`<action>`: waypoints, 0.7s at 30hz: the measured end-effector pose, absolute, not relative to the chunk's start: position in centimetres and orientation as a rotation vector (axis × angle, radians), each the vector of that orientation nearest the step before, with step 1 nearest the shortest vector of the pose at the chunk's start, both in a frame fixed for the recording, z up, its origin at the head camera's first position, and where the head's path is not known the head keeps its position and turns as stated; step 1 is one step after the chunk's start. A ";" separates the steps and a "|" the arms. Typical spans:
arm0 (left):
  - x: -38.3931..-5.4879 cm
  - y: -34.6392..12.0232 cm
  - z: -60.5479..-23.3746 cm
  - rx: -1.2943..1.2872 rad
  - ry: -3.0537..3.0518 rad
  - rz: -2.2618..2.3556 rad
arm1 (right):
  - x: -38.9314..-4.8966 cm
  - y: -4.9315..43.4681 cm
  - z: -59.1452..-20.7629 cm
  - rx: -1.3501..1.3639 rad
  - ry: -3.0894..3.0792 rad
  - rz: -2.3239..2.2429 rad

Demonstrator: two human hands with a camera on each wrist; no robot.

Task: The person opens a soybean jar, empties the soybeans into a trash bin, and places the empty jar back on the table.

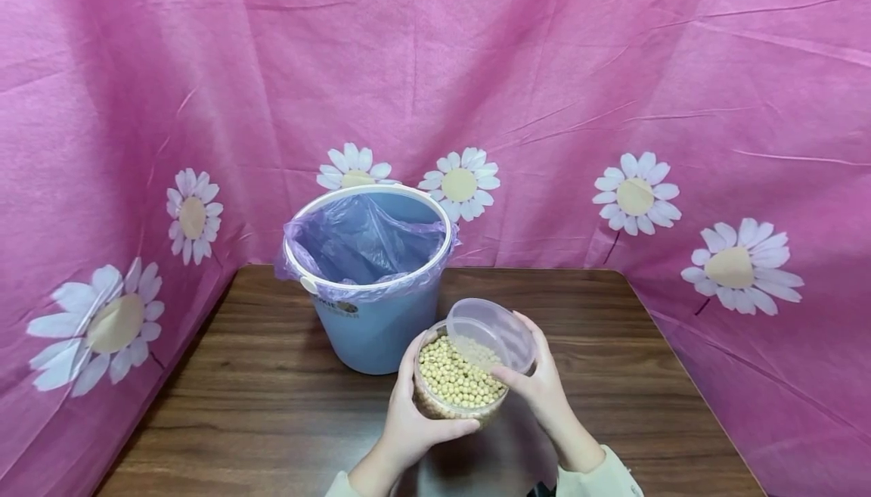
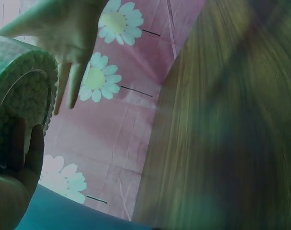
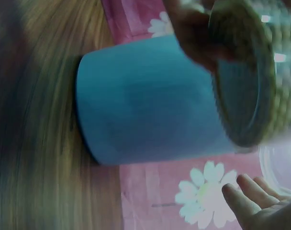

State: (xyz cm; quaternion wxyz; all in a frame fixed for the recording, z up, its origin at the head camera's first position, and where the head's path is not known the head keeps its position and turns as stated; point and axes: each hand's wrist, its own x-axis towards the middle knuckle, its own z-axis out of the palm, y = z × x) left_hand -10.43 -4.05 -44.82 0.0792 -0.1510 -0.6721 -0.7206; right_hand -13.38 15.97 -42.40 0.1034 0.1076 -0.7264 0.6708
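Note:
My left hand [image 1: 411, 421] grips a clear round tub [image 1: 430, 405], fingers along its left side and thumb along the front. Pale yellow round beans [image 1: 452, 382] fill the tub nearly to its rim. In my right hand [image 1: 547, 395] is a clear round lid [image 1: 512, 334], pinched at its right edge and tilted over the back right of the opening. The tub's underside [image 2: 28, 96] faces the left wrist view, with left fingers [image 2: 34, 153] spread beneath it. The lid shows only partly in the right wrist view, beside the right fingers.
A light blue bin [image 1: 381, 338] with a white rim [image 1: 445, 243] stands just behind and left of the tub. A purple plastic bag [image 1: 361, 236] lines it and folds over the rim. Beneath is a wooden table [image 1: 272, 421], enclosed by a pink flowered cloth [image 1: 544, 88].

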 end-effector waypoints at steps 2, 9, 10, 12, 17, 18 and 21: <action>-10.3 -4.3 -44.7 -0.450 -2.010 -2.154 | -13.6 16.4 -42.7 0.263 -2.099 1.999; -9.7 -5.7 -43.8 -0.384 -2.028 -2.122 | -14.6 17.7 -44.0 0.011 -2.041 1.945; -9.7 -5.9 -43.6 -0.383 -2.031 -2.109 | -14.7 17.8 -44.3 -0.022 -2.043 1.932; -9.5 -6.3 -43.3 -0.390 -2.031 -2.084 | -15.0 18.2 -44.9 -0.083 -2.043 1.922; -9.2 -7.1 -42.3 -0.417 -2.030 -2.012 | -15.4 19.3 -47.1 -0.217 -2.177 1.773; -9.1 -7.2 -42.1 -0.419 -2.033 -1.992 | -15.5 19.5 -47.6 -0.242 -2.224 1.721; -8.9 -7.5 -41.5 -0.410 -2.052 -1.936 | -15.8 20.3 -49.4 -0.303 -2.341 1.601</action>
